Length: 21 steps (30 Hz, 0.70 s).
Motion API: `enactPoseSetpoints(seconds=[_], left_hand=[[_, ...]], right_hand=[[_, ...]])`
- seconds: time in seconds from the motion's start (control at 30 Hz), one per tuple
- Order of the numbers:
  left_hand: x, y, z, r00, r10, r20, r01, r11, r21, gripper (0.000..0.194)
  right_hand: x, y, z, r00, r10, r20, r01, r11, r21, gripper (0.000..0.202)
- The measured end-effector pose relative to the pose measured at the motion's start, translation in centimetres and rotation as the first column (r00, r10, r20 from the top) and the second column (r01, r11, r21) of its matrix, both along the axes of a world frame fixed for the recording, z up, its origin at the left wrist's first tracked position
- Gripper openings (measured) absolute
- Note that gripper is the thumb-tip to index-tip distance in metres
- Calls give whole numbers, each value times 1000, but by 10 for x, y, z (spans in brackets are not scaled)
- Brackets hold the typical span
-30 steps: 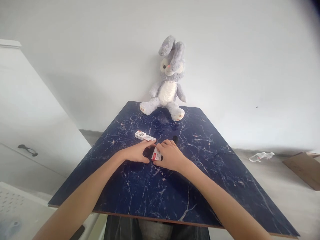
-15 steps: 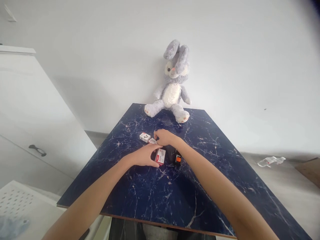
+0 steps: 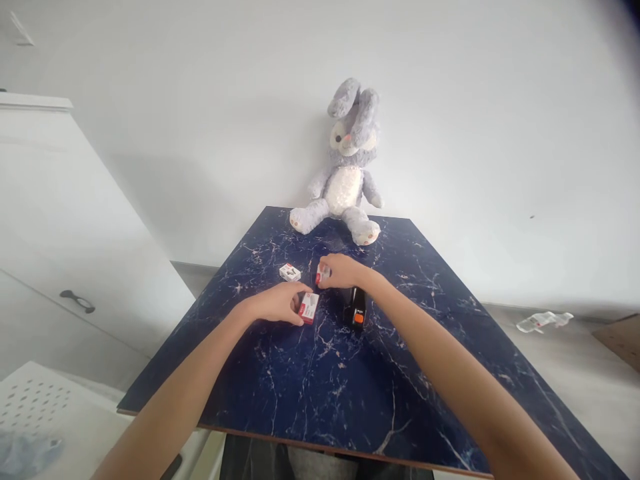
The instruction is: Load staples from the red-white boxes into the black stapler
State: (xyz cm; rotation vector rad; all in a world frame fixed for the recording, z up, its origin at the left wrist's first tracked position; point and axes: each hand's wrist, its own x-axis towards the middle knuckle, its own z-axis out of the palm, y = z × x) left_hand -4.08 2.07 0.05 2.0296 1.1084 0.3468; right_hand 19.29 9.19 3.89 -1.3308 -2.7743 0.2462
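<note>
- Looking down from the head, the one view shows both hands at work over the dark blue marbled desk [image 3: 325,393], a little apart from each other.
- The left hand [image 3: 276,301] is clamped on a red-and-white carton [image 3: 309,307], thumb at the near end and fingers at the far end; this grip probably steadies it while leaving its printed top uncovered.
- The right hand [image 3: 341,271] pinches a smaller red-and-white box [image 3: 323,274] between thumb and fingers, just beyond the carton; a fingertip hold seems to suit so small a thing. Whether the box touches the desk, I cannot tell.
- A white box with a dark printed picture [image 3: 290,272] lies beyond the left hand, touched by neither hand.
- A black device with an orange patch [image 3: 357,311], perhaps a stapler, rests to the right of the carton, its far end close under the right wrist. It seems set aside within easy reach.
- At the far edge, a grey plush rabbit [image 3: 344,188] sits with legs spread toward the hands, its back apparently propped by the pale wall [image 3: 480,120]; it appears placed there out of the working area.
</note>
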Motion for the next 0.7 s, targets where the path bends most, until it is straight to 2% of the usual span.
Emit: enactPoseSetpoints(seconds=[0.07,0.17,0.3,0.4,0.47,0.53,0.57,0.6,0.63,0.7], left_hand=[[12,-2,-9,997,40,63,-42,999,33,95],[31,-7,-18,990,41,134,-48,998,51,110],[45,-14,-23,987,9,161,-21,997,72,119],[49,-17,-23,988,-5,155,-10,995,95,118],[51,-18,-24,991,19,134,-35,992,120,116],[54,-16,-27,992,37,120,-52,990,131,115],[56,-14,-28,992,38,121,-54,990,132,114],[58,-11,-30,991,34,129,-51,990,129,113],[60,-9,-32,990,25,141,-43,991,124,113],[65,-4,-34,986,8,166,-28,993,116,113]], right_hand=[[19,-12,11,995,-61,-79,62,998,9,44],[36,-40,18,989,-28,-146,25,999,-21,42],[34,-75,7,991,37,-130,-43,998,-45,43],[40,-89,0,974,28,-223,-29,1000,2,44],[54,-92,-3,920,-134,-368,161,986,45,42],[70,-94,-10,782,-390,-486,432,902,-28,48],[78,-95,-15,707,-496,-504,515,849,-113,52],[83,-95,-21,656,-567,-499,545,813,-208,56],[85,-96,-27,640,-596,-485,519,800,-300,58],[84,-97,-41,663,-570,-484,408,818,-404,54]])
